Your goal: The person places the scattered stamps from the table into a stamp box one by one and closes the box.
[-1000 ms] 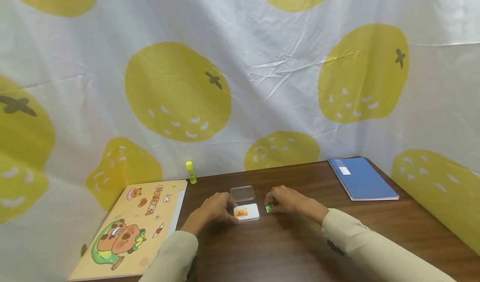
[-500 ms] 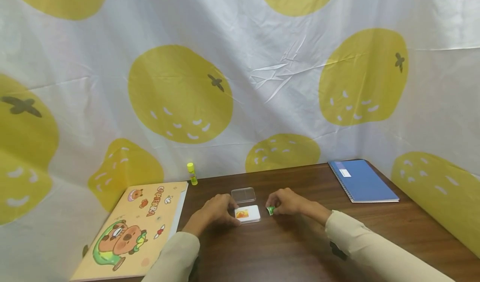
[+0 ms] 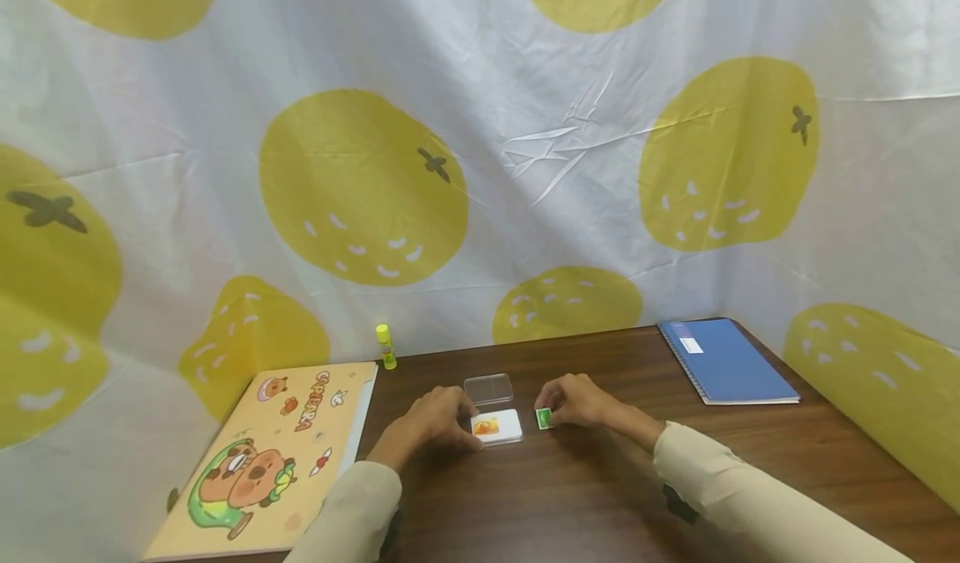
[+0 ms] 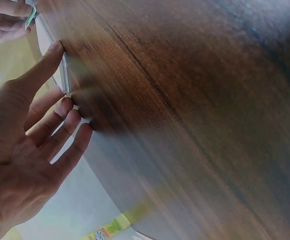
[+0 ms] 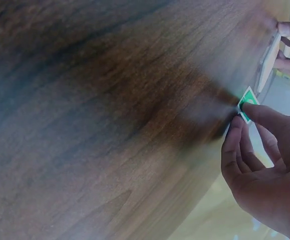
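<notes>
In the head view, my left hand (image 3: 437, 417) holds a shallow clear plastic box (image 3: 504, 441) by its left end, thumb at the near side and fingers at the far side. White card-like paper (image 3: 510, 423) fills it, with an orange stamp-like picture (image 3: 486, 425) on the left part. Just to the right, my right hand (image 3: 579, 401) pinches a small green stamp (image 3: 542, 417) with a white border between thumb and fingers. The right wrist view shows this green stamp (image 5: 250, 99) tilted, close over the table. A clear lid (image 3: 488, 389) lies behind the box.
A capybara folder (image 3: 292, 455) lies at the left of the brown wooden table (image 3: 540, 505). Behind its corner stands a yellow-green glue stick (image 3: 386, 347). At the back right lies a blue spiral notebook (image 3: 731, 363). A lemon-printed curtain (image 3: 525, 213) hangs behind the table.
The green stamp in my right hand has turned and its white-bordered face shows more now. My left hand stays at the box. The whole head view has shifted slightly.
</notes>
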Motion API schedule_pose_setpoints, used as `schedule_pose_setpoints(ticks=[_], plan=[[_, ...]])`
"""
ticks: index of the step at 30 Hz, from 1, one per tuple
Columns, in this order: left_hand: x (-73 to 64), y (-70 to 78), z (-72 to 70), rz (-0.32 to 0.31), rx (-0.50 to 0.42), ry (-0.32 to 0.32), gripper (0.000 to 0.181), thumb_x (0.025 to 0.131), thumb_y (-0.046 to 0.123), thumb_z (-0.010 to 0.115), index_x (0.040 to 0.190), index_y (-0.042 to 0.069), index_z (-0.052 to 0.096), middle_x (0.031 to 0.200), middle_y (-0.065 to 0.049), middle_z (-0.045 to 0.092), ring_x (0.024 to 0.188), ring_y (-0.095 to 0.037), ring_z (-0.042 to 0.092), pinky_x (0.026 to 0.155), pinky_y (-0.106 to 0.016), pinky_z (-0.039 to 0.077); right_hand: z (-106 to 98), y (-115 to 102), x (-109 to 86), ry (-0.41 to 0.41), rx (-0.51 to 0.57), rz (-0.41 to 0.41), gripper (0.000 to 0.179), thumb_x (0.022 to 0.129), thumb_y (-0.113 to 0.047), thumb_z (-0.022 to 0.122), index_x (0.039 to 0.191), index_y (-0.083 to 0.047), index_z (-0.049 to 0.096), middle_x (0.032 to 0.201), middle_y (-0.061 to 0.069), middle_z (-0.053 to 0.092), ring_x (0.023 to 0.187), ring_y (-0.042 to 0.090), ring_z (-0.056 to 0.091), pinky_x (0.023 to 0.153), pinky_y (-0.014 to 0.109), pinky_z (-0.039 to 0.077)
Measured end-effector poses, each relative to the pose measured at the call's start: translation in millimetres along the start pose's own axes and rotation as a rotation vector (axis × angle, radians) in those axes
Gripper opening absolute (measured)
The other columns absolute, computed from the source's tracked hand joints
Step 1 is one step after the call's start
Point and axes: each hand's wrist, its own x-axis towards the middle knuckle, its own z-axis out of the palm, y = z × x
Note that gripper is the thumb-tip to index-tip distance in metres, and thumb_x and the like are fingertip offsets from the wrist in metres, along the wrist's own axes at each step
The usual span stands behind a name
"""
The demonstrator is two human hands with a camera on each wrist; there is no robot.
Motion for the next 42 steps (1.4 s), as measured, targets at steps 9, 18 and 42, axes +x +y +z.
schedule_pose_setpoints(ticks=[9, 18, 42], plan=[[-1.8, 2.3, 1.6, 0.011, -0.012, 0.006, 0.047, 0.071, 0.033, 0.097, 0.106, 0.010, 0.076, 0.105, -0.002, 0.075, 0.093, -0.018, 0.063, 0.093, -0.049, 0.054, 1, 4, -2.0, 0.015, -0.041, -0.045, 0.012, 0.086, -0.004, 0.082, 0.097, -0.009, 0.080, 0.084, 0.000, 0.077, 0.074, 0.011, 0.070, 0.071, 0.028, 0.057], [-1.9, 2.3, 1.3, 0.003, 0.006, 0.009, 0.047, 0.071, 0.035, 0.097, 0.106, 0.011, 0.076, 0.104, -0.001, 0.075, 0.093, -0.018, 0.063, 0.092, -0.049, 0.054, -5, -1, -1.6, 0.011, 0.010, -0.033, 0.012, 0.087, -0.004, 0.081, 0.099, -0.007, 0.081, 0.077, 0.002, 0.076, 0.062, 0.018, 0.070, 0.054, 0.023, 0.053], [-1.3, 0.9, 0.3, -0.001, -0.002, 0.014, 0.045, 0.071, 0.035, 0.097, 0.104, 0.013, 0.076, 0.103, 0.000, 0.075, 0.094, -0.017, 0.065, 0.092, -0.048, 0.054, -9, -22, 16.1, -0.005, -0.021, -0.106, 0.010, 0.088, -0.007, 0.082, 0.098, -0.006, 0.081, 0.086, 0.007, 0.079, 0.065, 0.020, 0.074, 0.059, 0.021, 0.054]])
